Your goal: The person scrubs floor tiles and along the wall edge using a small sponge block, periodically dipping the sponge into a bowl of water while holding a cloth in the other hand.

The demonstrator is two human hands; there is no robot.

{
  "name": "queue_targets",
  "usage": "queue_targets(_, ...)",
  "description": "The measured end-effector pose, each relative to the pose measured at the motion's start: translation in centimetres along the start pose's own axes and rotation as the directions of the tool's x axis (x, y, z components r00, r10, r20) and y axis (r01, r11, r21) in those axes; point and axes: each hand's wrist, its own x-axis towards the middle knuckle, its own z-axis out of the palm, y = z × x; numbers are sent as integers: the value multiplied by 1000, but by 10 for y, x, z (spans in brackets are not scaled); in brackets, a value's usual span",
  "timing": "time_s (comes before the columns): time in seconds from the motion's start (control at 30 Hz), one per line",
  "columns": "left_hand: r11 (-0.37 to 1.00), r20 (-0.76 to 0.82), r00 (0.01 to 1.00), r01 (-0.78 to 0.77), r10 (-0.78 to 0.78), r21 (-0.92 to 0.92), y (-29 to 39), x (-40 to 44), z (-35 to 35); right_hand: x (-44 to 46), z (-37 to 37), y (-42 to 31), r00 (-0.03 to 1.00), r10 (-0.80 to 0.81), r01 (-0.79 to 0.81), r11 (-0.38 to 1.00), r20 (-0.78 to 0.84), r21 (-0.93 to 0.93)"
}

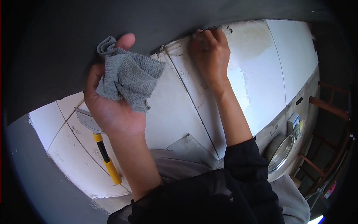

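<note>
My left hand [119, 112] is turned palm up, with a crumpled grey cloth [130, 76] lying in it; the thumb and fingertips show around the cloth. My right hand [212, 50] is closed in a pinch at the far edge of the white tiles [167, 108], where they meet a dark surface [112, 18]. What its fingers hold, if anything, is hidden. A wet-looking stain is on the tiles right of my right hand. Below my left hand lies a scraper [108, 160] with a yellow and black handle and a wide grey blade.
A grey cloth piece [192, 149] lies on the tiles near my lap. At the right are a round metal basin [280, 153], a small box [293, 123] and brown wooden furniture [328, 108]. Dark smudges line the tile edge.
</note>
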Motion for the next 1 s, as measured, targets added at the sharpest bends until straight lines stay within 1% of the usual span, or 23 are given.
queue_targets(0.07, 1000, -35, 999, 8, -9, -17, -1, 1, 6, -2, 2, -7, 999, -39, 38, 998, -23, -58)
queue_targets(0.13, 1000, -116, 993, -9, 12, 19, -3, 0, 14, -10, 15, -18, 986, -159, 159, 987, -43, 4)
queue_targets(0.17, 999, -156, 988, -15, 21, 43, -4, -1, 17, -15, 15, -23, 984, -174, 174, 985, 44, 20)
queue_targets(0.27, 998, 108, 994, 32, -25, -63, -1, 3, -5, -9, 9, -7, 982, -186, 185, 982, 20, 30)
queue_targets(0.3, 998, 86, 996, 28, -23, -60, 0, 3, -6, -6, 7, -5, 993, -115, 116, 993, -27, 32)
queue_targets(0.37, 998, 50, 999, 23, -20, -61, 0, 1, 0, -8, 9, -9, 994, -93, 92, 996, -61, -21)
queue_targets(0.4, 999, -27, 1000, 6, -7, -33, 0, 0, 6, -7, 11, -11, 993, -86, 82, 995, -82, -47)
queue_targets(0.43, 1000, -102, 995, -6, 6, -3, -1, -1, 14, -11, 14, -16, 995, -95, 95, 995, -42, -19)
queue_targets(0.47, 1000, -174, 985, -13, 18, 28, -2, -1, 18, -15, 19, -18, 986, -163, 164, 986, -38, 29)
queue_targets(0.53, 1000, -73, 997, 4, -5, -13, -2, -1, 10, -13, 10, -19, 977, -206, 203, 978, 57, 42)
queue_targets(0.6, 999, 7, 1000, 15, -14, -38, 0, 1, 3, -6, 6, -7, 988, -156, 156, 987, 7, 35)
queue_targets(0.63, 999, 30, 999, 16, -15, -46, 1, 2, 1, -5, 4, -5, 999, -52, 52, 999, -2, 14)
queue_targets(0.67, 998, 55, 998, 23, -20, -57, 1, 1, -1, -7, 5, -6, 999, -38, 38, 999, -19, -3)
queue_targets(0.73, 999, -15, 1000, 10, -10, -39, -1, 0, 6, -8, 10, -13, 998, -16, 13, 999, -62, -38)
queue_targets(0.77, 1000, -48, 999, 2, -3, -28, -1, 0, 9, -11, 13, -19, 997, -64, 63, 998, -33, -11)
queue_targets(0.8, 1000, -45, 999, 2, -3, -24, -1, 0, 9, -15, 14, -27, 991, -129, 130, 990, -16, 53)
queue_targets(0.87, 1000, -44, 999, 7, -8, -18, -1, 1, 6, -14, 12, -20, 979, -199, 193, 974, 42, 119)
queue_targets(0.93, 1000, -41, 999, 10, -11, -27, -1, 1, 8, -7, 5, -5, 984, -174, 172, 983, 35, 69)
queue_targets(0.97, 999, -44, 999, 9, -11, -34, 0, 0, 7, -5, 5, -3, 994, -109, 109, 994, -10, 16)
queue_targets(1.0, 999, -30, 999, 12, -13, -41, 0, -1, 5, -7, 6, -4, 997, -79, 79, 997, -20, 7)
